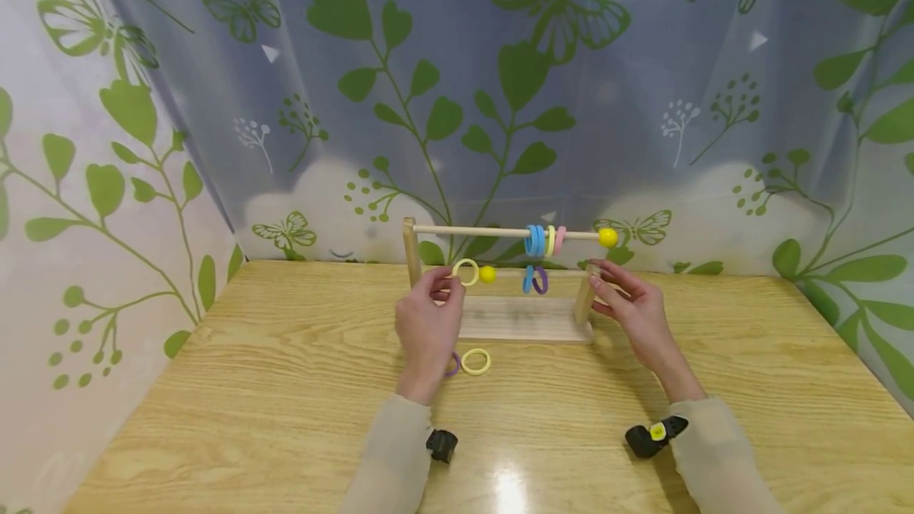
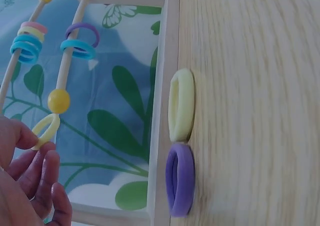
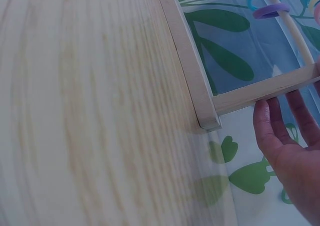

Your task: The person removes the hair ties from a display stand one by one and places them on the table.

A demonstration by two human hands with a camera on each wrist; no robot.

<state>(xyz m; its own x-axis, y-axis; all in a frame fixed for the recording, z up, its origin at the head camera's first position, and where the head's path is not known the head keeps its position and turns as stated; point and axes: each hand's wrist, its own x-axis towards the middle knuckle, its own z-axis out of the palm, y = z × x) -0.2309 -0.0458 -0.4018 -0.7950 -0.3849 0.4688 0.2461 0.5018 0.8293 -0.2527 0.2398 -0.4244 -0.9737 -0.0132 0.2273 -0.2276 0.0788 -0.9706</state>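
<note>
So I'm watching someone with a wooden ring rack [image 1: 524,329], and the left hand [image 1: 431,322] has a pale yellow ring [image 1: 466,260] pinched between thumb and fingertips, other fingers loosely bent. The ring's right by the yellow ball [image 1: 487,274] on the free end of the lower dowel [image 1: 560,273]; can't tell if they touch. The right hand [image 1: 635,316] grips the right upright post [image 1: 585,300] near its top, thumb in front and fingers behind.

Ring looks like a fabric hair tie, so my guess: featherlight, soft, a bit stretchy, basically unbreakable and not slippery. I'd hold it by the edge away from the ball, pretty much like this, keeping the loop open. Squeeze too much and it might go oval. The rack seems light enough to need steadying.

Brands? Nothing I can read. There's a yellow sticker [image 1: 658,431] on the black right wrist camera [image 1: 643,442], but any print is too tiny.
</note>
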